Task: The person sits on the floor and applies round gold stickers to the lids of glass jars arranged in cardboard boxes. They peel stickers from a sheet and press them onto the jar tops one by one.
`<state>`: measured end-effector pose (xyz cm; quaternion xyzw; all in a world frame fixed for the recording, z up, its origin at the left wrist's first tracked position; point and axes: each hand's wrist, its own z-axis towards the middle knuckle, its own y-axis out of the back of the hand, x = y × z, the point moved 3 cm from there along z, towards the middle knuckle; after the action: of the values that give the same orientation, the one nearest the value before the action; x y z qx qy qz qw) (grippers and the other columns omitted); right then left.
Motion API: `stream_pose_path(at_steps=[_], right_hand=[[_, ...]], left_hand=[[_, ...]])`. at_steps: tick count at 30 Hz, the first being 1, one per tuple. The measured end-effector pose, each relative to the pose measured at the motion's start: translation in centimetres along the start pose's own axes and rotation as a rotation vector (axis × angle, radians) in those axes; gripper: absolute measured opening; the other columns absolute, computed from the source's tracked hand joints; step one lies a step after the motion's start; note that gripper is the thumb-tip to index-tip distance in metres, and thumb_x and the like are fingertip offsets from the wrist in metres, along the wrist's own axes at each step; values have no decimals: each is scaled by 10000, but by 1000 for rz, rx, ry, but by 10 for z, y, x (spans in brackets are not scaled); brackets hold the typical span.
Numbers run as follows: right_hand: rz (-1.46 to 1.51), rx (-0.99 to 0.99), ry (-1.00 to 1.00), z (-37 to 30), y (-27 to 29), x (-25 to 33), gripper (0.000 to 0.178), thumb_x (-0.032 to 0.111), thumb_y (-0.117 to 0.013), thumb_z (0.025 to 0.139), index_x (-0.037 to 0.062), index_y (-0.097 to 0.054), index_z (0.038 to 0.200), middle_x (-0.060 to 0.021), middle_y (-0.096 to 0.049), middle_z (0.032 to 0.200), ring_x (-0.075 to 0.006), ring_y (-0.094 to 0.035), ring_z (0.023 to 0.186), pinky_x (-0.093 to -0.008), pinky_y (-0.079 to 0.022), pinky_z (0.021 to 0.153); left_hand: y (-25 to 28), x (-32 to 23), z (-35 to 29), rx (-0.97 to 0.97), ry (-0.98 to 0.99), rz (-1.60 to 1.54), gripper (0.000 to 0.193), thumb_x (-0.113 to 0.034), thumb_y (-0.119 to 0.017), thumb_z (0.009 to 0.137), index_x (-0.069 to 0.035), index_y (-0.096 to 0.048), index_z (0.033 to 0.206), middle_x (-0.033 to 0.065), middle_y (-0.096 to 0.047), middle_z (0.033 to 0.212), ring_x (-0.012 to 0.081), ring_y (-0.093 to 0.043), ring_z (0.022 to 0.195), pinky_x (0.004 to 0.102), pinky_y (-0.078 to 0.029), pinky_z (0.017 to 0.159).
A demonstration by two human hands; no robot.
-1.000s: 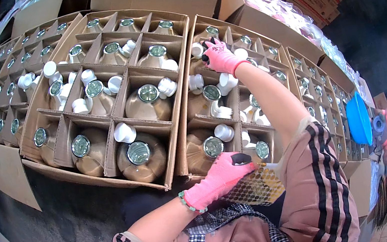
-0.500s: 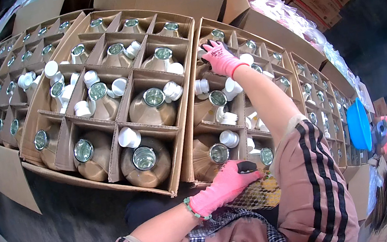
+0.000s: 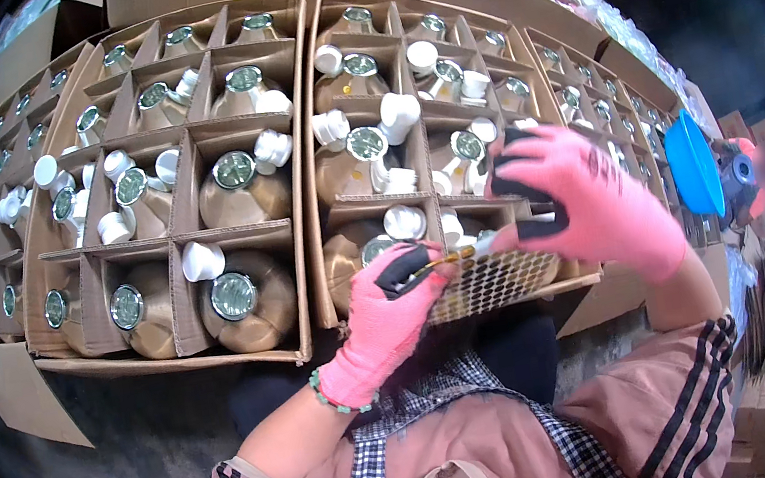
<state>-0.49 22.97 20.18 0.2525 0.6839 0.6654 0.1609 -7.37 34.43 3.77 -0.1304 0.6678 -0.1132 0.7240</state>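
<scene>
So the dotted sheet (image 3: 500,282) is being pinched at its upper left by the left hand's (image 3: 390,300) thumb and fingers. The right hand (image 3: 592,201) is being held curled at the top edge, but whether anything's being pinched there can't be told, tips are kinda hidden. Front bottles (image 3: 345,253) are being partly blocked. Half a second ago, that right hand was being stretched over the carton.

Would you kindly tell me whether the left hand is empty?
No, the left hand holds a sheet patterned with rows of round dots.
</scene>
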Motion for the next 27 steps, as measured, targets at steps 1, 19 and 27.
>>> stream_pose_path(at_steps=[1, 19, 27], right_hand=[[-33, -49, 13, -11, -9, 1, 312, 287, -691, 661, 30, -577, 797, -106, -541, 785, -280, -523, 830, -373, -406, 764], [-118, -119, 96, -22, -20, 34, 267, 167, -666, 618, 55, -541, 826, -109, -513, 888, -300, -493, 943, -425, -377, 853], [-20, -37, -21, -13, -20, 31, 249, 135, -699, 609, 42, -564, 797, -121, -550, 938, -336, -485, 988, -425, -364, 867]], left_hand=[[0, -1, 0, -7, -82, -8, 126, -29, -634, 747, 6, -621, 867, 91, -599, 907, 149, -530, 880, 266, -418, 766], [2, -22, -5, -16, -325, 206, 231, 18, -660, 602, -22, -632, 827, 111, -586, 848, 248, -547, 908, 325, -430, 765], [4, -24, -9, -52, -425, 160, 249, 48, -663, 584, -31, -639, 819, 92, -589, 851, 253, -530, 948, 327, -433, 777]])
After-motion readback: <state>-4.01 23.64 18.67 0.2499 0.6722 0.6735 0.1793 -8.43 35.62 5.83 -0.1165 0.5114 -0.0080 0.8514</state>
